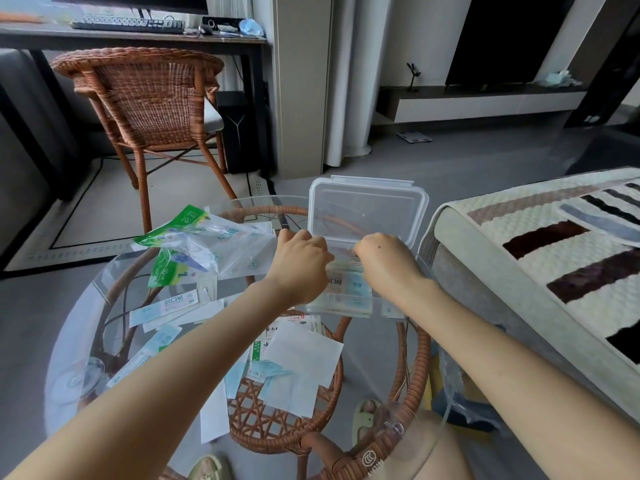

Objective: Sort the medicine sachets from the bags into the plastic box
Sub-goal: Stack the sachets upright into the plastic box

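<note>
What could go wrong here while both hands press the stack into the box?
The plastic box sits near the edge of the glass table; pushing by the left hand and right hand might slide it off. The upright lid could drop onto the fingers. Loose sachets may get swept off.

plastic box — clear, lid upright, sachet stack inside | bags — crumpled, left of it

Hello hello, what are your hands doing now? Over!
Left hand and right hand both on the sachet stack in the clear plastic box, lid up. Loose white sachets wait on the round glass table. Nothing blocking.
</note>
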`<state>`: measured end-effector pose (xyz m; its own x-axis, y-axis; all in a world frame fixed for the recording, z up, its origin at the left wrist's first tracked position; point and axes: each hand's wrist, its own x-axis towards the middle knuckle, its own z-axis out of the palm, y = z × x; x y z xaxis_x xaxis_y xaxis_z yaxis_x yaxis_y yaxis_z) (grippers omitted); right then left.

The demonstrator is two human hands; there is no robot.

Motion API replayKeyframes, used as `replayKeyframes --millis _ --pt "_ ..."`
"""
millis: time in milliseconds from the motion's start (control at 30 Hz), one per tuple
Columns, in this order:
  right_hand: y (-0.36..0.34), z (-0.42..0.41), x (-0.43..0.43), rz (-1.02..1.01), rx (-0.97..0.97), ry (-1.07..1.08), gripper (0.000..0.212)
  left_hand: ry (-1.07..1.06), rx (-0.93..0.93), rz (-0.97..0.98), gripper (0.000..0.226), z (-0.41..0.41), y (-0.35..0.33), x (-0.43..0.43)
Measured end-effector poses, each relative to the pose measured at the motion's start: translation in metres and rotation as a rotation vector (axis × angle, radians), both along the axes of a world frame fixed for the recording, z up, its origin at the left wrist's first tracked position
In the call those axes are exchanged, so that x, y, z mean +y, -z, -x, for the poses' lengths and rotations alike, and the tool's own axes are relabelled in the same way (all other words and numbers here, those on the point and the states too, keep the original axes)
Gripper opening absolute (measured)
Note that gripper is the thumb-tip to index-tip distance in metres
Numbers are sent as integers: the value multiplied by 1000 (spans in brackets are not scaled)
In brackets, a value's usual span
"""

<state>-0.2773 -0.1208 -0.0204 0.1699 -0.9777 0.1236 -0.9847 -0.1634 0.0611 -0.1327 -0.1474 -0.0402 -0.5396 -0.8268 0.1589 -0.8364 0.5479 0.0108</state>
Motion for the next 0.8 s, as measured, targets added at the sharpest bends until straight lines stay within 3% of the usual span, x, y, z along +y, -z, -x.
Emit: replayKeyframes --millis 100,233,367,500,600,667,767,800 --pt "-8 8 13 105 -209 26 40 -52 178 15 47 -10 -15 4" --pt "-16 0 63 109 -459 -25 19 -111 325 14 41 -42 -26 23" --pt "2 -25 110 -154 -506 -42 30 -142 334 -110 25 -83 -20 62" --pt "32 -46 108 -186 -490 41 54 -246 302 -169 18 -115 0 103" --pt "43 -54 101 -202 -521 136 59 -360 288 -198 21 -130 10 128" --pt "45 -56 100 -197 -558 187 48 -407 282 -219 24 -136 13 137" --pt "39 -55 107 -177 -549 155 10 -396 310 -199 24 -139 10 143" --pt "37 -53 111 -198 -570 124 11 -381 319 -185 24 -138 8 143"
